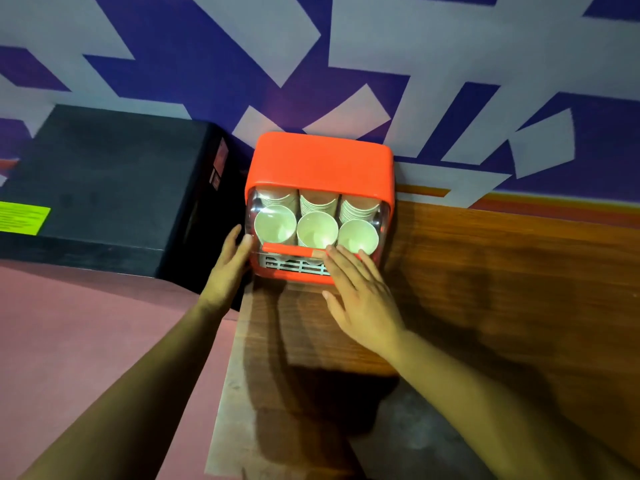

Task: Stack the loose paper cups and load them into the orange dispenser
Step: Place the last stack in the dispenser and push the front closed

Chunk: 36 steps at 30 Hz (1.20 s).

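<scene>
The orange dispenser [320,164] stands against the wall on a wooden counter [485,271]. Behind its clear front sit three stacks of white paper cups [317,228], side by side, mouths facing me. My left hand [230,261] lies flat against the dispenser's left side, fingers straight. My right hand [356,289] rests with straight fingers on the orange bar at the lower front, over the white grille. Neither hand holds a cup.
A black box-like machine [104,188] with a yellow-green label stands just left of the dispenser. A pink surface [69,323] lies in front of it. The wall behind has a purple and white pattern.
</scene>
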Each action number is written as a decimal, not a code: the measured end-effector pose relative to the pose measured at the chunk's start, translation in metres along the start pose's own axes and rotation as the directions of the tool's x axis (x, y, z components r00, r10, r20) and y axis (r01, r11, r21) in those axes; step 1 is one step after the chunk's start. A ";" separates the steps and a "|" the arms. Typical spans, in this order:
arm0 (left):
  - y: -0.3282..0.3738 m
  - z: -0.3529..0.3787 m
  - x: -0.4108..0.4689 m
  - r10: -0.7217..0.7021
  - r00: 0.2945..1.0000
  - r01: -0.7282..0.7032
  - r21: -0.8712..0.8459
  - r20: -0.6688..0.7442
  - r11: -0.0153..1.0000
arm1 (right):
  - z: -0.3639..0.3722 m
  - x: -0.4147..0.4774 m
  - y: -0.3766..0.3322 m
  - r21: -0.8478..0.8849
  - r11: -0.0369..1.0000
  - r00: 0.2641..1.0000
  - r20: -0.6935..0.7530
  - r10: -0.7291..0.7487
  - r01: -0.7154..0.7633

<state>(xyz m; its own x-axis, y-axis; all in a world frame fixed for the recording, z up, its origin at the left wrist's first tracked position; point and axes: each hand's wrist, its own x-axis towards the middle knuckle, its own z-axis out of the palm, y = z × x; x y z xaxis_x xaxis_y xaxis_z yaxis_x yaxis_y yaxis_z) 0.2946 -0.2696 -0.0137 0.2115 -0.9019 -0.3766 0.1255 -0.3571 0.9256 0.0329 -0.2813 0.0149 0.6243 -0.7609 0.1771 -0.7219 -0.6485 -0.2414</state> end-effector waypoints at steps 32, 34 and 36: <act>-0.016 -0.007 -0.004 0.105 0.994 -0.113 0.277 0.043 0.954 | 0.044 -0.002 0.021 0.082 0.867 0.857 -0.130 0.498 -0.491; -0.014 -0.006 -0.005 0.055 0.998 -0.061 0.228 0.030 0.972 | 0.040 -0.011 0.021 0.114 0.884 0.873 -0.141 0.467 -0.454; -0.013 -0.003 -0.006 0.042 0.999 -0.040 0.227 -0.006 0.973 | 0.038 -0.013 0.021 0.235 0.858 0.855 -0.151 0.497 -0.457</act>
<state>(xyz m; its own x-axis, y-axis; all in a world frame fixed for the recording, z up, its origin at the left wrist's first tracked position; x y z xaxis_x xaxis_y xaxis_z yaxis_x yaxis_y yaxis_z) 0.2941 -0.2586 -0.0238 0.2225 -0.9147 -0.3372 -0.1067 -0.3667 0.9242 0.0206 -0.2839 -0.0285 0.1301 -0.9759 0.1753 -0.8343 -0.2033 -0.5125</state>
